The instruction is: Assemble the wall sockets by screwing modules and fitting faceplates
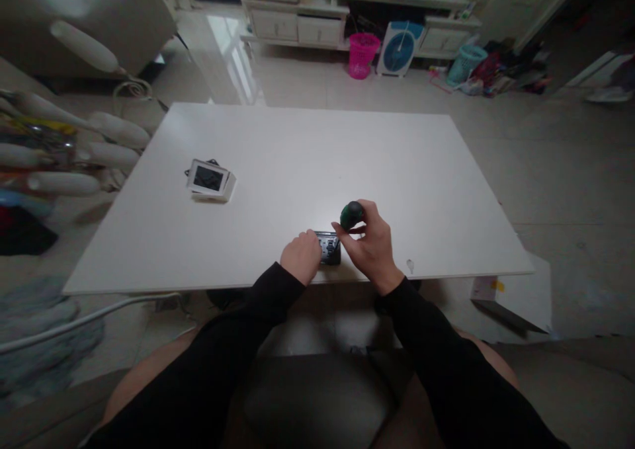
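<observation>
A small black rectangular device (329, 249) lies on the white table (307, 151) near its front edge, with grey parts showing on its upper face. My left hand (301, 256) is closed on the device's left end and hides that side of it. In my right hand (373, 244) is a screwdriver (352, 215) with a green and black handle, gripped between thumb and fingers. Its shaft slants down to the right part of the device; I cannot make out exactly where the tip touches.
At the table's left lies a white box (211, 179) with a dark panel on top. A small clear item (410, 264) sits by the front edge, right of my right hand. Beyond the table stand a pink basket (363, 55) and a blue-and-white fan (399, 49).
</observation>
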{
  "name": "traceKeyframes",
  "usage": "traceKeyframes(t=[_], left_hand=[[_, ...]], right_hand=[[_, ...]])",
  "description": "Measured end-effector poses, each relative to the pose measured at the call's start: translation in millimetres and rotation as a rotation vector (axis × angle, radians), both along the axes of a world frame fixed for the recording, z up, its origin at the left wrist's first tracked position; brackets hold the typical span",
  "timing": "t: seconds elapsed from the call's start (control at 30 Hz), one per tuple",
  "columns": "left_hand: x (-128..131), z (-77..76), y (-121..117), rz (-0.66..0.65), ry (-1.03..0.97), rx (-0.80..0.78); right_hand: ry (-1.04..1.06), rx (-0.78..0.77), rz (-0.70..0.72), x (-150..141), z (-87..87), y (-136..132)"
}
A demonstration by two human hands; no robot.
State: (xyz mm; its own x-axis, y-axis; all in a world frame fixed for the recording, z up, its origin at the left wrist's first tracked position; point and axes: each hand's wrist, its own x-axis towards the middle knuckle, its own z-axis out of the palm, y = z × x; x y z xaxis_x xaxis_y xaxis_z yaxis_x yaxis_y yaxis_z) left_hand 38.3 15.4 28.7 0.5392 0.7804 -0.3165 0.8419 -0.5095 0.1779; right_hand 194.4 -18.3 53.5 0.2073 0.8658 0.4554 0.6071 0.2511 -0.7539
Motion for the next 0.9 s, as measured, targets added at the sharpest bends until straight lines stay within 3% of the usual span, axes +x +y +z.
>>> traceKeyframes(t=[0.1,0.2,0.3,0.43,0.73,0.9], left_hand=[[0,6.5,2,0.055,0.081,-0.021],[-6,9.4,13,-0.018,0.040,-0.020],[-16,10.9,28,0.014,-0.053,-0.024],[-26,11.3,40,-0.151,-0.168,-0.083],[-25,-5.0,34,-0.187,-0.114,-0.043],[-19,2.3,26,-0.163,0.004,-0.036]], right_hand=[[-0.011,0.004,0.000,0,-0.5,0],[-0.014,0.007,0.007,1,-0.6,0],[-0.011,0.012,0.015,1,-0.3,0],[-0.004,-0.002,0.018,1,0.2,0],[-0.005,0.026,0.015,1,-1.5,1],[-0.015,0.020,0.016,1,-2.4,2]])
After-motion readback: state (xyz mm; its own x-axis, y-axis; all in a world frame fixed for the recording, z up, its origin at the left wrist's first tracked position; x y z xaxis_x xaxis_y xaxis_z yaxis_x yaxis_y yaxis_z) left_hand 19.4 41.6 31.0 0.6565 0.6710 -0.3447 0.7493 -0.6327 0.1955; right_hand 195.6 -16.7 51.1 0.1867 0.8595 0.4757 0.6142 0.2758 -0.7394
